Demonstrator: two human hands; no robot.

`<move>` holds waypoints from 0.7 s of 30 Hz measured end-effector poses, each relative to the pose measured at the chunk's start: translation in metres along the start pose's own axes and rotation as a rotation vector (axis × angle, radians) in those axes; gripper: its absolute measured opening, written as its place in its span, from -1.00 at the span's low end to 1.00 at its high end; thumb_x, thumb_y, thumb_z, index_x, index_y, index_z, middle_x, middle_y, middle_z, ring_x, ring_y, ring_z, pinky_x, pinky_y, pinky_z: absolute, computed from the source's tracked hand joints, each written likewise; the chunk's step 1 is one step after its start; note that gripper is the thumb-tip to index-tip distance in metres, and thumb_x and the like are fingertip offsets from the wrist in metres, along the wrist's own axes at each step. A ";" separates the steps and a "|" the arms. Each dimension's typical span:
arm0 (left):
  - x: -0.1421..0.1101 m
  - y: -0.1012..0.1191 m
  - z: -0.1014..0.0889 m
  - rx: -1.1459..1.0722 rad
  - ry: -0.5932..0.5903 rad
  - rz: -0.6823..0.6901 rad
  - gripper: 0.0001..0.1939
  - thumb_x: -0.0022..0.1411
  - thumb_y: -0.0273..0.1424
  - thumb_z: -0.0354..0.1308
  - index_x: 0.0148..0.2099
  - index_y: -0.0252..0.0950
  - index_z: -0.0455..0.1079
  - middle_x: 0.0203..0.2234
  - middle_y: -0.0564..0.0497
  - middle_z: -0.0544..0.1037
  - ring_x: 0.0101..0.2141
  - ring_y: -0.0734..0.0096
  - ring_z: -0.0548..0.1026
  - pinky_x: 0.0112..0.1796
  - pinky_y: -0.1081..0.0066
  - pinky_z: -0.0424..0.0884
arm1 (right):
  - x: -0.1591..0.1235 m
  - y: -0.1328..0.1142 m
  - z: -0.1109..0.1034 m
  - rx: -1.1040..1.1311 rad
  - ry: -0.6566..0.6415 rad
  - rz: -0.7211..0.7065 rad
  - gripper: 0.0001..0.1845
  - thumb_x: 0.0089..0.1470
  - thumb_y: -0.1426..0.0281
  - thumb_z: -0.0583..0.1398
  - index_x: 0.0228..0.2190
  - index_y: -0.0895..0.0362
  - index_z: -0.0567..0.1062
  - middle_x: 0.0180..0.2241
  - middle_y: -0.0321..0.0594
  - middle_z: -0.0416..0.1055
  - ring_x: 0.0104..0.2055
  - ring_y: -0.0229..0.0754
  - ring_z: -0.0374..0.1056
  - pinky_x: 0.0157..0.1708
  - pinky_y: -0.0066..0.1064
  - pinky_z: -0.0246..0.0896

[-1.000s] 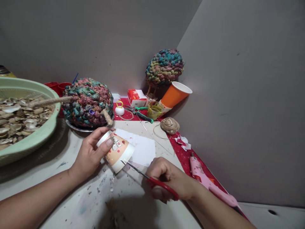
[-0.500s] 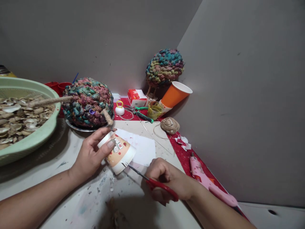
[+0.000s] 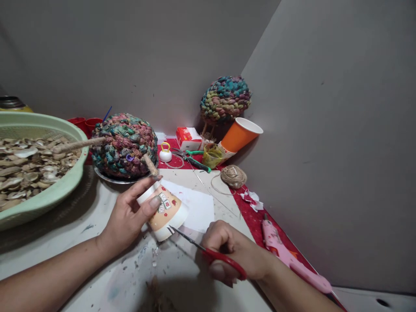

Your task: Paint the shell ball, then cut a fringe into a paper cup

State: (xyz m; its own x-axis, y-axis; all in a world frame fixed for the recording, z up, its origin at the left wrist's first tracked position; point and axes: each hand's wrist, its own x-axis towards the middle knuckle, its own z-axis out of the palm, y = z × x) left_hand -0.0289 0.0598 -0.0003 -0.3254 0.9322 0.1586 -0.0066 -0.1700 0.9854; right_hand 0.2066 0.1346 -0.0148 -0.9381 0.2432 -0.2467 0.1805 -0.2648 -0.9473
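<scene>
My right hand (image 3: 234,246) grips red-handled scissors (image 3: 212,254), tips at the slit wider end of a printed paper cup (image 3: 172,209). My left hand (image 3: 130,216) holds its narrower end above the table (image 3: 100,277); likely light, thin-walled, crushable: pinch gently there.

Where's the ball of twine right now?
In the head view, the ball of twine is right of centre, at the far right corner of the pale work surface, between the orange paper cup and the crumpled scrap.
</scene>
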 end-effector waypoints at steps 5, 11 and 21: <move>-0.001 -0.001 0.000 -0.068 -0.041 -0.035 -0.49 0.13 -0.11 0.33 0.04 -0.31 0.50 -0.03 -0.13 0.61 0.00 0.07 0.51 -0.09 0.36 0.47 | -0.001 0.006 -0.004 0.020 -0.041 0.008 -0.32 -0.15 -0.08 0.42 -0.75 0.23 0.35 -0.79 -0.35 0.22 -0.79 -0.46 0.07 -0.79 -0.64 -0.05; 0.002 -0.005 0.000 -0.185 -0.027 -0.112 -0.51 0.12 -0.11 0.36 0.01 -0.29 0.50 -0.16 -0.05 0.65 -0.21 0.28 0.54 -0.24 0.49 0.46 | 0.000 0.005 -0.007 -0.057 -0.052 -0.063 -0.28 -0.16 -0.16 0.38 -0.74 0.26 0.39 -0.80 -0.27 0.23 -0.78 -0.42 0.09 -0.79 -0.61 -0.04; 0.002 -0.006 -0.003 -0.176 -0.031 -0.123 -0.50 0.11 -0.10 0.36 0.01 -0.29 0.50 -0.20 -0.02 0.66 -0.20 0.30 0.54 -0.25 0.53 0.47 | 0.000 0.005 -0.008 -0.051 -0.031 0.069 -0.30 -0.25 -0.12 0.43 -0.73 0.26 0.40 -0.78 -0.28 0.26 -0.80 -0.43 0.12 -0.81 -0.64 0.03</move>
State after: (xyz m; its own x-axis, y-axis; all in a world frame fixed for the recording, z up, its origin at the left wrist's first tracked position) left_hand -0.0320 0.0620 -0.0065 -0.2827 0.9583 0.0420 -0.2103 -0.1046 0.9720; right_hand 0.2097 0.1404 -0.0211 -0.9315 0.1965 -0.3060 0.2591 -0.2321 -0.9376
